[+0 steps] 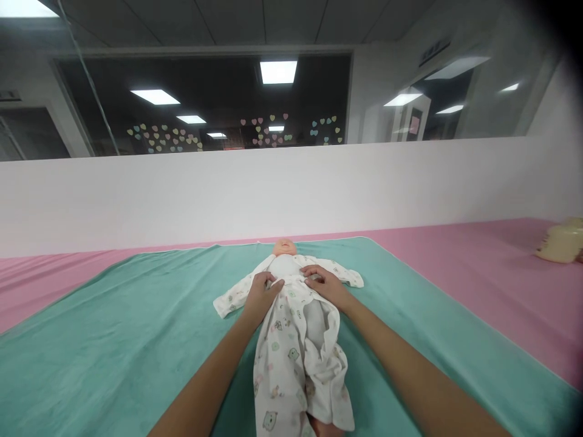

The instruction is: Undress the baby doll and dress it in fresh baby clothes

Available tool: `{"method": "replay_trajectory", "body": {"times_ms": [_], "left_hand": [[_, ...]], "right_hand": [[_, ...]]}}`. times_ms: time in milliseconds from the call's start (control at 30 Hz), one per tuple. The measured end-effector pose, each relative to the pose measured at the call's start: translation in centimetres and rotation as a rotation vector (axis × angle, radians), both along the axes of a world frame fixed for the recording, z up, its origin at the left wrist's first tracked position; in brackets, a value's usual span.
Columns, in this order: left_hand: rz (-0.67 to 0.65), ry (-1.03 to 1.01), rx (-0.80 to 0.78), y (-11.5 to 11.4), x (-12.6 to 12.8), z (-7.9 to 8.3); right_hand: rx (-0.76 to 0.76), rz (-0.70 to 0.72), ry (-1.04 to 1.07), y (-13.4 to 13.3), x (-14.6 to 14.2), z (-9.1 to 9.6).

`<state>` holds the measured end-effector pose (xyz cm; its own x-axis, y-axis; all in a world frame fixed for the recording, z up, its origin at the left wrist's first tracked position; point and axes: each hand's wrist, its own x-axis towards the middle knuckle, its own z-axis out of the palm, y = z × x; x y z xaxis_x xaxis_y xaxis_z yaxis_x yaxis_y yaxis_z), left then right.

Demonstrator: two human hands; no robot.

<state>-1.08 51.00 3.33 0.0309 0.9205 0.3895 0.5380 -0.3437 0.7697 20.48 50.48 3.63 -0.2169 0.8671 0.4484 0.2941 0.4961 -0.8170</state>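
Note:
A baby doll lies on its back on a teal blanket, its head toward the wall. It has on a white baby romper printed with small animals, sleeves spread to both sides. My left hand is closed at the doll's waist, thumb and fingers pinching the romper's cloth. Across from it, my right hand has its fingers bent over the other side of the waist and grips the romper's edge. The front gapes over one leg, showing a pale grey body. A bare foot shows at the bottom.
Pink cloth covers the surface around the blanket. At the far right sits a pale yellow object, cut by the frame. A white wall rises behind, with a window above it bearing heart-shaped stickers.

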Motion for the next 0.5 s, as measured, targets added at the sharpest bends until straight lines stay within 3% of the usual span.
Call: {"method": "replay_trajectory", "body": {"times_ms": [100, 267, 500], "left_hand": [[0.002, 0.043, -0.012, 0.1, -0.1, 0.4], [0.091, 0.076, -0.039, 0.1, -0.8, 0.4], [0.197, -0.017, -0.115, 0.8, -1.7, -0.8]], "right_hand": [[0.054, 0.011, -0.156, -0.2, -0.3, 0.8], [0.174, -0.204, -0.609, 0.0, -1.8, 2.1], [0.115, -0.266, -0.792, 3.1, -4.6, 3.5]]}}
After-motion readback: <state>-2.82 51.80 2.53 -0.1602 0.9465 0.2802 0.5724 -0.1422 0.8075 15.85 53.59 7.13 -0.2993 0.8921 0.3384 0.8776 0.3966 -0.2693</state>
